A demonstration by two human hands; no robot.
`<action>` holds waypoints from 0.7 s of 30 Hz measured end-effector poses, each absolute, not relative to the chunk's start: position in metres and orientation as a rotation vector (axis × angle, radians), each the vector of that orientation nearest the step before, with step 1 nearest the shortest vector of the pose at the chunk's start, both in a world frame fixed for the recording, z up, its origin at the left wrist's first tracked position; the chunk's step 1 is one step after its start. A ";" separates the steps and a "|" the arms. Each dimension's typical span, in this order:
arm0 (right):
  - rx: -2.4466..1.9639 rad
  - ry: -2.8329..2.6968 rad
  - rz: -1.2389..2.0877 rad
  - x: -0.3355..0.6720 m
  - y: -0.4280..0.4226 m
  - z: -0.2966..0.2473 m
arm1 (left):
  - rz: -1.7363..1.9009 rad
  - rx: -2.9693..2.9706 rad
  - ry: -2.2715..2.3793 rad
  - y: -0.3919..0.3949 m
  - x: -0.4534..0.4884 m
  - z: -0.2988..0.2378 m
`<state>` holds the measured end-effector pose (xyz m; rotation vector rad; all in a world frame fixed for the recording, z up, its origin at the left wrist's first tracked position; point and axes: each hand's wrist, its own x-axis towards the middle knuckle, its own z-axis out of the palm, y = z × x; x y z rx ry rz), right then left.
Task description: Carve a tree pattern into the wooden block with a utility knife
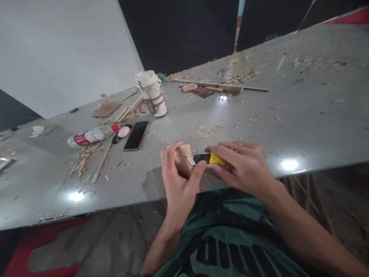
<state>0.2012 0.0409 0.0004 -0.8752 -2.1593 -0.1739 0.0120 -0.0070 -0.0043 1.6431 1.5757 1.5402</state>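
Observation:
My left hand (179,181) is wrapped round a small pale wood block (182,157) at the near edge of the grey table (302,127). Its thumb presses on the blade end of a yellow and black utility knife (210,158). My right hand (243,167) grips the knife's yellow handle, fingers closed over it, with the blade lying against the block's right side. Both hands sit just above my green shirt.
A black phone (136,135), a pink oval object (123,132) and a plastic bottle (90,136) lie to the left. A paper cup (152,93) stands behind them. Wood strips (219,85), sticks and shavings are scattered over the table.

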 end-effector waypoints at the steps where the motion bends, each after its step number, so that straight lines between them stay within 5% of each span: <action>1: -0.876 -2.163 -0.156 0.201 0.041 0.000 | 1.528 1.616 1.554 -0.006 0.011 -0.005; 21: -0.824 -2.243 -0.103 0.205 0.042 -0.002 | 1.458 1.541 1.374 -0.007 0.005 -0.003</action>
